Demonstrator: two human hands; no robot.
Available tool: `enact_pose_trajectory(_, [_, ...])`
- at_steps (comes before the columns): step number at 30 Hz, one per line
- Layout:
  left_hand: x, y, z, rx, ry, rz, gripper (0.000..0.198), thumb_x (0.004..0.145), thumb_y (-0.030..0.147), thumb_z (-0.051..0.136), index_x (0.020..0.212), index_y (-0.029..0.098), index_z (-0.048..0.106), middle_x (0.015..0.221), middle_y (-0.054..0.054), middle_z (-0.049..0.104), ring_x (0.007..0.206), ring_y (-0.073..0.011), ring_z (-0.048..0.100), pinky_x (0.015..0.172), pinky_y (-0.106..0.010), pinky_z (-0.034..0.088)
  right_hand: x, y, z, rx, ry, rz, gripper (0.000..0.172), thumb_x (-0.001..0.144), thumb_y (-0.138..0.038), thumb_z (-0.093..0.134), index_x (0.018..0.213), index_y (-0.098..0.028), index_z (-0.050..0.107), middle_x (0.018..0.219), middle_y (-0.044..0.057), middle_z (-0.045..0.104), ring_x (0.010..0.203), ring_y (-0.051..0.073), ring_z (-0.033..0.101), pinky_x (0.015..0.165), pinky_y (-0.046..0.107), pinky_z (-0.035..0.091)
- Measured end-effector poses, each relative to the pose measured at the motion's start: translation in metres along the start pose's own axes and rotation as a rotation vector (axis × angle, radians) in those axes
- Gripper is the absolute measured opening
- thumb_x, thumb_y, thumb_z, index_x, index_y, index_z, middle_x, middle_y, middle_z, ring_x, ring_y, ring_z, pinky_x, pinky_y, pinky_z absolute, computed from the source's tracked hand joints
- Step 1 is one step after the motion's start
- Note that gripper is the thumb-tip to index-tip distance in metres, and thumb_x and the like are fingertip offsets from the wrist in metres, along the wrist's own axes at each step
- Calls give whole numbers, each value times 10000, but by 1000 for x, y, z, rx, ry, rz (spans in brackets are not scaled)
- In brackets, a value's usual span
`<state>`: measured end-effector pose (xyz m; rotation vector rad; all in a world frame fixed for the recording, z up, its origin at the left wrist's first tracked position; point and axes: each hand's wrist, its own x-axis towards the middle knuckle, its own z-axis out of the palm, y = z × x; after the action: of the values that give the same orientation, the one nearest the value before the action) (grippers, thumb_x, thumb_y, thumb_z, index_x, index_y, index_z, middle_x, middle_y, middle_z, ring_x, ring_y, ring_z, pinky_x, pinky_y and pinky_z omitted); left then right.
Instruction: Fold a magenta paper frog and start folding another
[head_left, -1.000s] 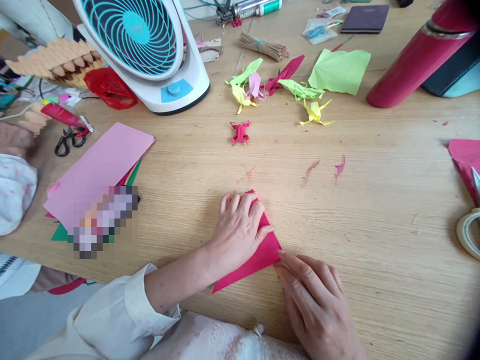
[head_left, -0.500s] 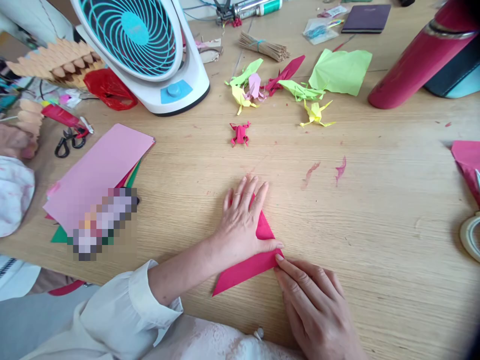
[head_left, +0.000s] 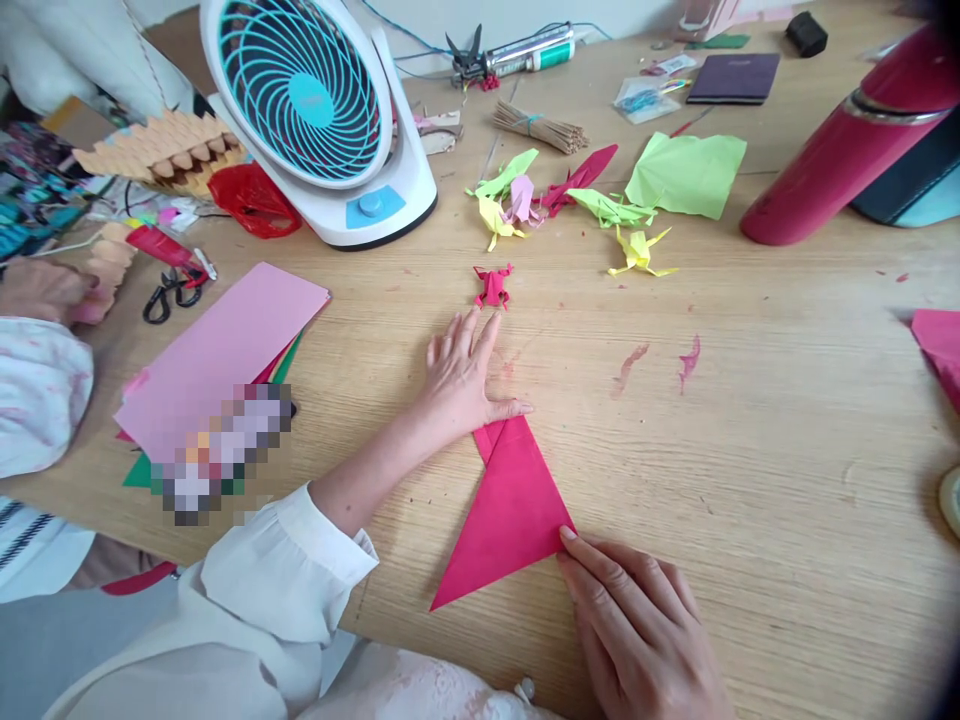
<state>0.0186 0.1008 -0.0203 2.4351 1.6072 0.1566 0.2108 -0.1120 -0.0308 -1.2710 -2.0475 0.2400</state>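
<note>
A folded sheet of red origami paper lies on the wooden table in front of me, roughly triangular, with a smaller fold near its top. My left hand rests across the paper's top end, fingers spread and pointing away, the thumb along its upper edge. At the lower right corner, my right hand pinches the paper between thumb and fingers. Just beyond my left fingertips sits a small red origami frog.
A white fan stands at the back left. Several folded paper figures, including a yellow one, lie near a red bottle. To the left are pink paper sheets, scissors and another person's hand.
My left hand has slid away from me along the paper, uncovering its middle. My right hand stays at the lower right corner. The whole view has shifted slightly.
</note>
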Motion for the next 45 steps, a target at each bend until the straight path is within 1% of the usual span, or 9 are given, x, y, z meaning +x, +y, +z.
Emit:
enact_pose_trajectory(10, [6, -2, 1, -10, 3, -14, 1085, 741, 594, 722, 1562, 157, 164, 1627, -237, 97, 1493, -434, 91, 1143, -632, 167, -1, -2, 1, -17, -16, -9, 330, 870, 14, 488, 1122, -94, 672, 1185, 143, 720, 986, 250, 637, 768, 376, 441])
enact_pose_trajectory(15, [-15, 3, -2, -109, 70, 150, 552, 907, 475, 588, 1366, 177, 513, 1591, -183, 237, 1491, -358, 167, 1173, -541, 223, -4, -2, 1, -35, -25, -8, 362, 870, 17, 484, 1160, -107, 663, 1223, 133, 705, 1031, 255, 627, 800, 387, 448])
enact_pose_trajectory(17, [-26, 6, -5, -148, 58, 237, 448, 884, 438, 633, 1252, 188, 581, 1552, -163, 305, 1468, -331, 221, 1171, -502, 256, -5, -2, 1, -42, -23, -15, 365, 870, 15, 481, 1166, -104, 659, 1226, 134, 703, 1042, 260, 623, 802, 390, 452])
enact_pose_trajectory(22, [-38, 17, -16, -174, -24, 208, 441, 690, 328, 831, 1022, 205, 568, 1274, -106, 518, 1203, -293, 489, 1011, -461, 411, -5, -4, 0, -41, -37, -12, 381, 877, 15, 472, 1187, -124, 645, 1230, 145, 686, 1062, 257, 616, 809, 392, 468])
enact_pose_trajectory(30, [-36, 15, -22, -526, -162, 94, 264, 769, 159, 650, 1024, 207, 601, 780, 31, 596, 704, -153, 552, 674, -271, 414, 1, -5, -10, 104, -3, 144, 326, 927, -33, 464, 1185, -171, 607, 1190, 126, 649, 1057, 218, 618, 838, 357, 519])
enact_pose_trajectory(33, [-39, 12, -30, -832, -195, 113, 124, 800, 252, 654, 903, 182, 648, 747, 24, 595, 671, -129, 538, 619, -240, 406, 15, -1, -20, 136, 31, 283, 296, 955, -149, 500, 1232, -216, 581, 1180, 93, 648, 1043, 197, 630, 807, 319, 537])
enact_pose_trajectory(37, [-42, 13, -44, -1153, -160, 93, 185, 788, 313, 705, 833, 151, 627, 755, 11, 603, 669, -108, 547, 621, -219, 431, 55, 3, -32, 224, 54, 398, 356, 915, -334, 623, 1254, -240, 569, 1185, 79, 672, 1008, 203, 651, 777, 311, 543])
enact_pose_trajectory(42, [-49, 18, -57, -1249, -102, 89, 260, 726, 314, 785, 873, 147, 652, 768, 9, 627, 677, -102, 555, 626, -204, 443, 106, -2, -28, 347, -89, 398, 174, 914, -350, 603, 974, -221, 704, 908, 37, 730, 777, 169, 644, 677, 278, 496])
enact_pose_trajectory(45, [-53, 19, -61, -1272, -99, 115, 226, 730, 302, 792, 829, 141, 668, 750, 10, 634, 659, -93, 549, 618, -197, 435, 118, -6, -22, 383, -108, 402, 186, 916, -308, 584, 823, -208, 711, 731, 1, 677, 652, 134, 581, 594, 247, 432])
